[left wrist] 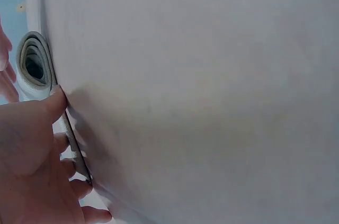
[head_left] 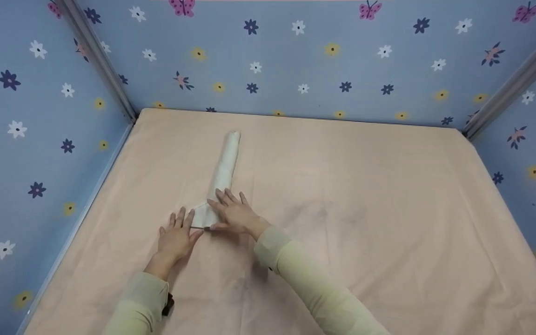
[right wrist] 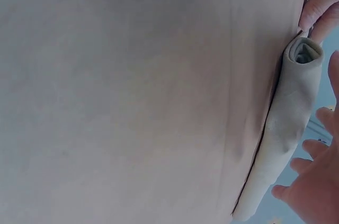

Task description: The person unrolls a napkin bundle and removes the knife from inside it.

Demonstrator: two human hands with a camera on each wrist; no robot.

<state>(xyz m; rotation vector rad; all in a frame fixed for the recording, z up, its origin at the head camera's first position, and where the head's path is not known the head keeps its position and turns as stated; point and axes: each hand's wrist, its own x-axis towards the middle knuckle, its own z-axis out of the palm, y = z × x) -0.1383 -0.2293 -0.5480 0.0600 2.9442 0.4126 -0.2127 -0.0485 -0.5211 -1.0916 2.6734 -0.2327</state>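
Note:
A pale cloth (head_left: 225, 170), partly rolled into a long narrow tube, lies on the covered table, pointing away from me. Its near end shows spiral layers round a hollow in the left wrist view, where the rolled cloth (left wrist: 36, 60) joins a flat strip at the side. My left hand (head_left: 175, 239) rests on the left of that flat part, fingers spread, thumb near the roll's end. Fingers extended, my right hand (head_left: 235, 215) lies over the near part of the roll. In the right wrist view, the right hand (right wrist: 312, 181) is beside the rolled cloth (right wrist: 288, 113).
A peach cover (head_left: 389, 209) with soft creases spreads over the table. Blue panels (head_left: 277, 46) with flowers and butterflies stand at the back and both sides. Grey posts (head_left: 100, 60) mark the back corners.

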